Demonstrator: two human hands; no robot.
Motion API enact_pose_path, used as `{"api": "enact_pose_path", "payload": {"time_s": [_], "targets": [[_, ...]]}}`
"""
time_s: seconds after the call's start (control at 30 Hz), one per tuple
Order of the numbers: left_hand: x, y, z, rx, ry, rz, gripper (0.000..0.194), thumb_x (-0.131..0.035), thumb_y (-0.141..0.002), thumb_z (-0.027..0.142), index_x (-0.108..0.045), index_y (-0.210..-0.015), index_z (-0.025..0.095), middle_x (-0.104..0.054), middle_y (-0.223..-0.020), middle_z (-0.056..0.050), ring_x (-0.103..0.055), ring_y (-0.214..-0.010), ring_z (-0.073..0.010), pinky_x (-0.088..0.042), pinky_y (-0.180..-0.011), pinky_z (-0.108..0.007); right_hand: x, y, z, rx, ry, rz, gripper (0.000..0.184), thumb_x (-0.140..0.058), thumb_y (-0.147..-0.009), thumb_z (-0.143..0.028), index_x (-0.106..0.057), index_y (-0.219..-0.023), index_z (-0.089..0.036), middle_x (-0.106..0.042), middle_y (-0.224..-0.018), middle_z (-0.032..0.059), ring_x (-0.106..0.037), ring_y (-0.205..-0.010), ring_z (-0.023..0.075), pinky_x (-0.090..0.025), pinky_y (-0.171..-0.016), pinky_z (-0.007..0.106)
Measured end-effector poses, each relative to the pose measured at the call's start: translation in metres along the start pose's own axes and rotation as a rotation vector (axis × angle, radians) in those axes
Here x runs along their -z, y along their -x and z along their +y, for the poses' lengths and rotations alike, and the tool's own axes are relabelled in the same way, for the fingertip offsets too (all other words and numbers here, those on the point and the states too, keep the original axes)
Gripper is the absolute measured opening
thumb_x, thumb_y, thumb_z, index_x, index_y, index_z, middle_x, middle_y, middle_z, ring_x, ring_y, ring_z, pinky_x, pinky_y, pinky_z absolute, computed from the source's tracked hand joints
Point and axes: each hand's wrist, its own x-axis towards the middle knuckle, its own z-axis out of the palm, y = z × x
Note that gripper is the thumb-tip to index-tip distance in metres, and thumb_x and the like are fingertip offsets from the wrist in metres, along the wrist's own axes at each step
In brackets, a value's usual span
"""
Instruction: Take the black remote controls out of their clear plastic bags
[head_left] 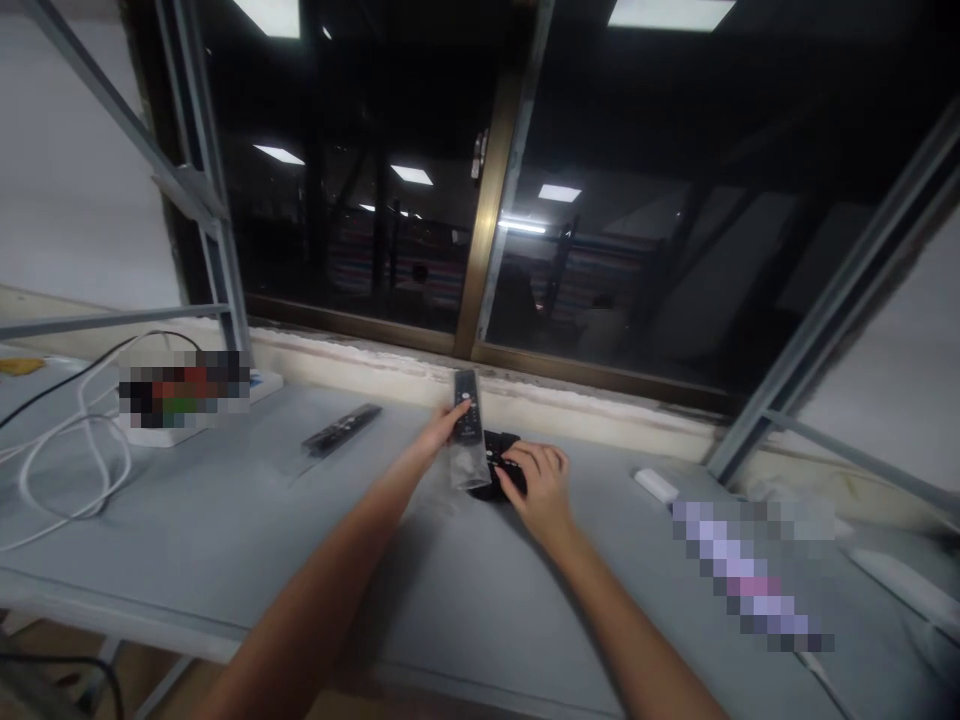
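Note:
My left hand (444, 428) grips a slim black remote control (466, 408) in a clear plastic sleeve and holds it upright over the grey table (225, 540). My right hand (536, 485) lies on a small black device (501, 465) on the table just right of the remote, with its fingers curled over the top. A second black remote (341, 429) lies flat on the table to the left, apart from both hands.
A white power strip (199, 410) with white and black cables (71, 460) sits at the far left. A small white object (656, 485) lies at the right. A dark window (525, 200) and metal shelf frames (202, 190) rise behind the table.

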Motion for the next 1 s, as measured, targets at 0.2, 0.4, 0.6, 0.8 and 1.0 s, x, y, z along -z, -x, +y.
{"api": "enact_pose_path", "payload": {"time_s": [0.2, 0.4, 0.6, 0.8, 1.0], "targets": [[0.013, -0.005, -0.006, 0.041, 0.080, -0.079, 0.044, -0.067, -0.062, 0.058, -0.052, -0.063, 0.017, -0.049, -0.048, 0.002, -0.045, -0.044, -0.0103, -0.025, -0.043, -0.021, 0.001, -0.002, -0.011, 0.137, 0.099, -0.067, 0.020, -0.048, -0.092, -0.032, -0.067, -0.098, -0.031, -0.064, -0.110, 0.0025, -0.052, -0.104, 0.0203, -0.025, -0.100, 0.040], [0.004, 0.002, -0.009, 0.042, 0.088, -0.192, 0.054, -0.068, -0.053, 0.065, -0.055, -0.070, 0.015, -0.053, -0.054, 0.002, -0.045, -0.044, -0.0092, -0.026, -0.044, -0.021, 0.001, -0.007, -0.006, 0.093, 0.152, -0.111, 0.026, -0.051, -0.090, -0.024, -0.061, -0.113, -0.031, -0.054, -0.131, 0.0027, -0.044, -0.120, 0.0220, -0.018, -0.107, 0.046], [0.000, 0.005, -0.013, 0.041, 0.119, -0.206, 0.058, -0.069, -0.052, 0.067, -0.054, -0.071, 0.015, -0.052, -0.053, 0.003, -0.043, -0.042, -0.0077, -0.026, -0.042, -0.020, -0.005, -0.004, -0.005, 0.229, 0.200, -0.115, 0.031, -0.048, -0.093, -0.022, -0.055, -0.122, -0.030, -0.056, -0.130, 0.0008, -0.045, -0.119, 0.0198, -0.019, -0.109, 0.044], [-0.002, 0.013, -0.004, 0.076, 0.113, -0.213, 0.057, -0.070, -0.051, 0.066, -0.054, -0.070, 0.015, -0.049, -0.050, 0.004, -0.041, -0.040, -0.0068, -0.024, -0.039, -0.019, -0.002, -0.004, -0.004, 0.140, 0.255, -0.042, 0.038, -0.043, -0.095, -0.024, -0.047, -0.132, -0.029, -0.058, -0.128, 0.0032, -0.045, -0.120, 0.0218, -0.016, -0.110, 0.048], [-0.007, 0.023, 0.003, 0.095, 0.083, -0.362, 0.051, -0.067, -0.063, 0.059, -0.062, -0.084, 0.013, -0.065, -0.069, -0.004, -0.058, -0.057, -0.0137, -0.043, -0.050, -0.022, -0.001, -0.006, -0.004, 0.141, 0.292, -0.040, 0.038, -0.039, -0.096, -0.027, -0.045, -0.133, -0.028, -0.052, -0.135, 0.0016, -0.042, -0.124, 0.0218, -0.020, -0.110, 0.047]]}}
